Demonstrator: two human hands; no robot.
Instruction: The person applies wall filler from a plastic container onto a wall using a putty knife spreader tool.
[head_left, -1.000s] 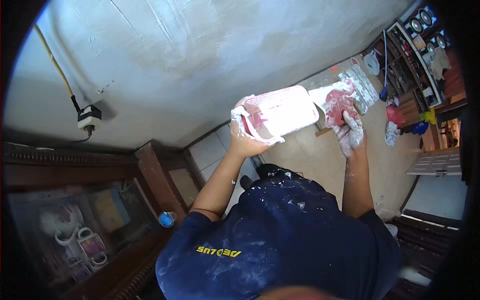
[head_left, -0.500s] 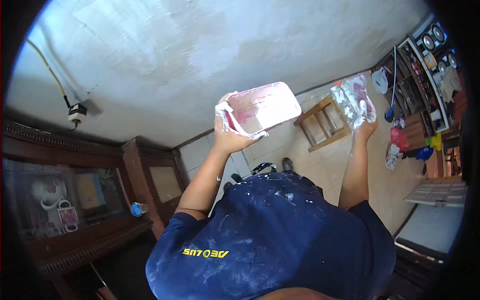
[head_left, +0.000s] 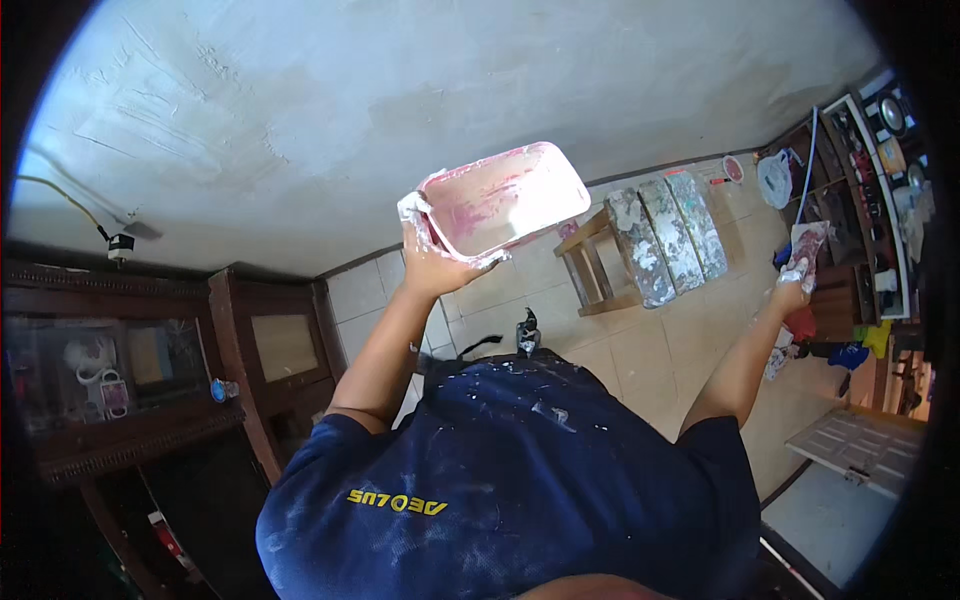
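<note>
My left hand point(head_left: 440, 265), smeared with white paste, grips a reddish-pink rectangular plastic tub point(head_left: 480, 215) by its near left end. The tub is tilted, its inside turned toward me with pink and whitish smears. Out to the right, my right hand point(head_left: 792, 288) is closed around a flat pinkish piece smeared with white paste point(head_left: 810, 240); its exact kind does not show. Between the two hands and lower down stands a wooden step stool point(head_left: 665, 240), its planks blotched with white and grey.
A plastered wall point(head_left: 400, 90) runs along the far side. Dark wooden cabinets point(head_left: 245, 340) stand at left, a cluttered shelf point(head_left: 850, 190) at right. A white plastic bag point(head_left: 773, 178) and a round reddish container point(head_left: 733, 168) are on the floor near the shelf.
My right hand has swung out to the right with the flat piece, uncovering the stool's planks. The left hand and tub have shifted slightly left. The whole view has turned a little.
</note>
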